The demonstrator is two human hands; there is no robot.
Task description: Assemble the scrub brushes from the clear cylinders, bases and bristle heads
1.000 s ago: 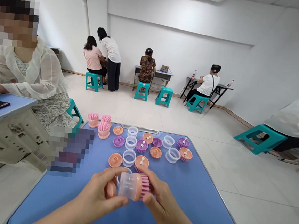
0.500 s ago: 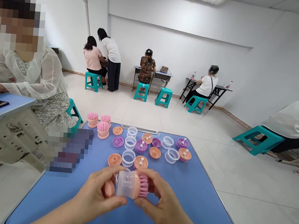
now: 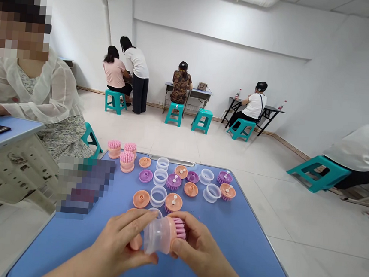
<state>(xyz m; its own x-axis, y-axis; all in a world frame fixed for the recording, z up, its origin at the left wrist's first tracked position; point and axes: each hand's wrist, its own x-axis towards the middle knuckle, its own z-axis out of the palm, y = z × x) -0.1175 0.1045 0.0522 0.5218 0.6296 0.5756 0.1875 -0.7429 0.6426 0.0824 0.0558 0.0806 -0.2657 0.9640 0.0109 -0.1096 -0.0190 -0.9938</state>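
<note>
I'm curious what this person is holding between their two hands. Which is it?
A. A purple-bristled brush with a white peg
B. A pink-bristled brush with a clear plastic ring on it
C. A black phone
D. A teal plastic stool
B. The left hand and right hand grip a pink-bristled brush with a clear plastic ring on its left end.

My one camera sits on my head, facing forward and down, close over my left hand [image 3: 120,240] and right hand [image 3: 197,247] at the blue table [image 3: 246,247], far wall [image 3: 231,43] beyond.
</note>
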